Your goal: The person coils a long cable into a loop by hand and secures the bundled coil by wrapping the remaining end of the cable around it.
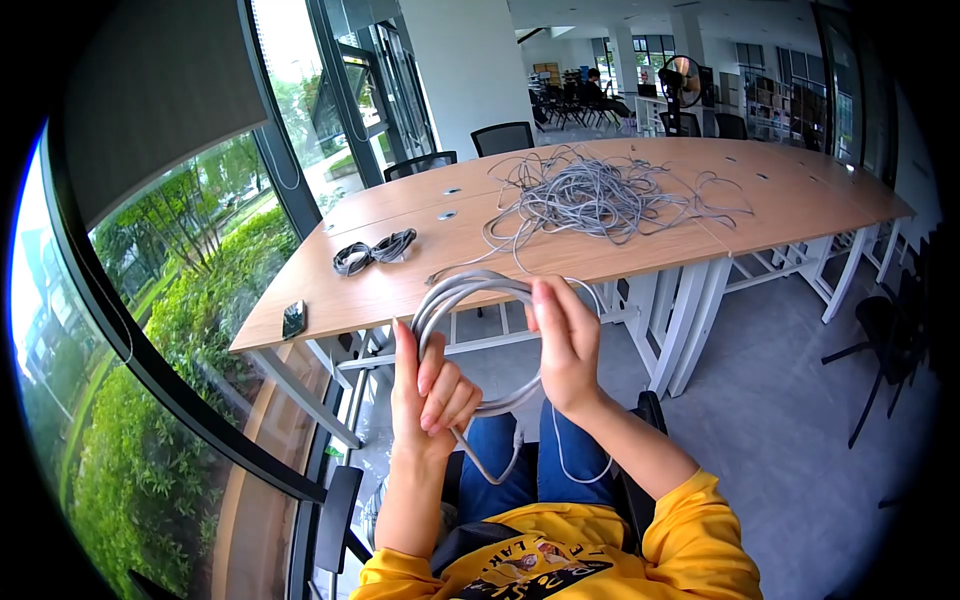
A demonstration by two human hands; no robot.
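A grey network cable [470, 283] is wound into a round coil held up in front of my lap, before the table's near edge. My left hand [432, 392] has its fingers wrapped round the coil's left side, thumb pointing up. On the upper right of the loops, my right hand [565, 345] pinches the cable between thumb and fingers. One loose end with a plug hangs below the coil over my jeans, and another thin length dangles beneath my right hand. A large tangled heap of grey cable [600, 195] lies on the table beyond.
The wooden table [700, 238] carries a tied black cable bundle [374, 252] at left and a phone-like dark object [294, 319] at its near left corner. Chairs [502, 138] stand along the far side. Windows line the left; a fan [682, 82] and a seated person [596, 90] are farther back.
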